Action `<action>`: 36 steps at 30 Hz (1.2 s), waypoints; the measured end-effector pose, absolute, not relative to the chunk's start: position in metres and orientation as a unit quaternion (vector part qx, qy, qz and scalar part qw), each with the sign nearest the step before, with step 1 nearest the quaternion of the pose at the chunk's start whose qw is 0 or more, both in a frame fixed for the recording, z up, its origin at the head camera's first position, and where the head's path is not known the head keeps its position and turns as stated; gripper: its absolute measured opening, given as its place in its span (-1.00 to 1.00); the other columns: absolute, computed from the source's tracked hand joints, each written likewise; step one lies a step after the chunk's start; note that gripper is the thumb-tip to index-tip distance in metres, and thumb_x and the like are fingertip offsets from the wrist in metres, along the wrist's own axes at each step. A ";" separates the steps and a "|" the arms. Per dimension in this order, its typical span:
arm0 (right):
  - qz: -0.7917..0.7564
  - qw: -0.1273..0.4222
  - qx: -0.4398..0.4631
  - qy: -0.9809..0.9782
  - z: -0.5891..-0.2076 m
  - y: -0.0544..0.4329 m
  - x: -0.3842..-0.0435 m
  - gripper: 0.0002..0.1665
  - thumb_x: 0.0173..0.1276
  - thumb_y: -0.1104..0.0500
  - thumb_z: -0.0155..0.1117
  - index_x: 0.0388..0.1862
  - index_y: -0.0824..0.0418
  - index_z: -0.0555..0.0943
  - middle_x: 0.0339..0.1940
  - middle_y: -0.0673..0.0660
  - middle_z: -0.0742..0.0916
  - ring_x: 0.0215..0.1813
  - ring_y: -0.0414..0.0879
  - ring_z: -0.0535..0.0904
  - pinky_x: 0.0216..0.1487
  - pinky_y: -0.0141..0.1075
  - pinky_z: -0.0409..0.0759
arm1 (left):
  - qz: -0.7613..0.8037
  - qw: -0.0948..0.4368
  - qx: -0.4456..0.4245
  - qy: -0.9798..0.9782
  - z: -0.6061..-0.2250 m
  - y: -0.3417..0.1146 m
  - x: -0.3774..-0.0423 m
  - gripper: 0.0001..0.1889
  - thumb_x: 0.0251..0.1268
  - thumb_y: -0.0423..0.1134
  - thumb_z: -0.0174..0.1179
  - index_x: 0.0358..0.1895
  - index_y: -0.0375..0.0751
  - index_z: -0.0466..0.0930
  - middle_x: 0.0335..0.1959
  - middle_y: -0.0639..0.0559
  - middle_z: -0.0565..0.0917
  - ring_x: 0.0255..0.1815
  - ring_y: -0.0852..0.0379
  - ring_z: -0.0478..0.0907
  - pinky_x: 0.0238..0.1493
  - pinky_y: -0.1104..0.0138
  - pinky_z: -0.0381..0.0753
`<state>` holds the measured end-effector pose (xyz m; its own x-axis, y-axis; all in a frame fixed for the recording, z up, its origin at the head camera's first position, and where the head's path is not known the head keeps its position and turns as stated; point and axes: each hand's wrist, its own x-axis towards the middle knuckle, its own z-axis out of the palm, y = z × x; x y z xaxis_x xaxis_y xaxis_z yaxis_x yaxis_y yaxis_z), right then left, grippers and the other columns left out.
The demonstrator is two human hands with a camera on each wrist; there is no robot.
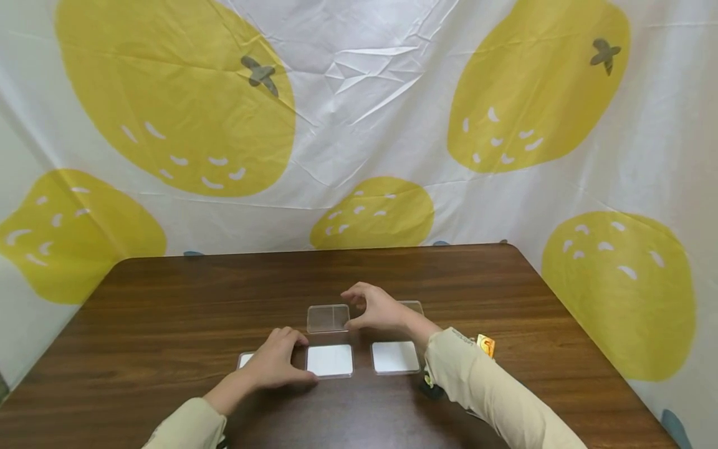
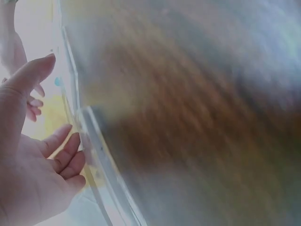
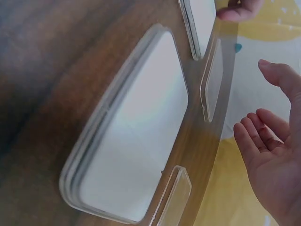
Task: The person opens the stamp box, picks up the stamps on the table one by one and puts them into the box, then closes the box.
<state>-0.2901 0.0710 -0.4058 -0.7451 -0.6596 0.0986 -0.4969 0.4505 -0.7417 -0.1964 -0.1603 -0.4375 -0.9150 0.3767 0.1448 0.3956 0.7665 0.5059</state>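
Observation:
Three flat, clear-edged boxes with white faces lie in a row on the table. My left hand (image 1: 277, 362) is between the left box (image 1: 245, 359) and the middle box (image 1: 330, 360), thumb and fingers spread at the middle box's left side. The right box (image 1: 396, 357) lies below my right forearm. Behind the row is a clear, shallow plastic lid (image 1: 327, 318). My right hand (image 1: 378, 310) reaches to its right edge, thumb and fingers apart with nothing between them. A second clear lid (image 1: 414, 306) is partly hidden behind the right wrist.
The brown wooden table (image 1: 185, 305) runs back to a white curtain (image 1: 370, 131) printed with yellow fruit. An orange-yellow packet (image 1: 486, 345) lies right of the right sleeve. A small dark object (image 1: 431, 389) shows partly under that sleeve.

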 end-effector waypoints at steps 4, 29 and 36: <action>-0.408 0.112 -0.341 0.839 -0.407 0.072 -0.283 -0.28 -0.07 0.20 0.46 0.10 0.39 0.42 0.03 0.23 0.55 0.03 0.10 0.46 0.05 -0.16 0.46 | -0.292 0.029 -0.214 -0.932 -0.433 -0.169 -0.194 -0.39 -0.31 0.05 0.42 -0.16 -0.27 0.50 -0.22 0.01 0.50 -0.12 0.02 0.37 -0.08 0.14 0.40; -0.490 0.167 -0.335 0.787 -0.409 0.030 -0.239 -0.35 0.06 0.26 0.36 0.11 0.48 0.38 0.05 0.33 0.52 0.07 0.15 0.44 0.01 -0.32 0.49 | -0.329 0.009 -0.150 -0.932 -0.437 -0.259 -0.162 -0.15 -0.28 0.06 0.44 0.11 -0.43 0.38 0.05 -0.22 0.47 0.09 -0.27 0.35 0.03 -0.11 0.33; -0.485 0.184 -0.315 0.795 -0.410 -0.001 -0.229 -0.37 0.03 0.26 0.39 0.09 0.44 0.42 0.03 0.28 0.56 0.03 0.09 0.49 -0.08 -0.49 0.48 | -0.293 0.028 -0.163 -0.942 -0.440 -0.262 -0.163 -0.25 -0.35 -0.02 0.48 0.00 -0.39 0.47 -0.09 -0.07 0.53 -0.02 -0.12 0.40 -0.03 -0.02 0.38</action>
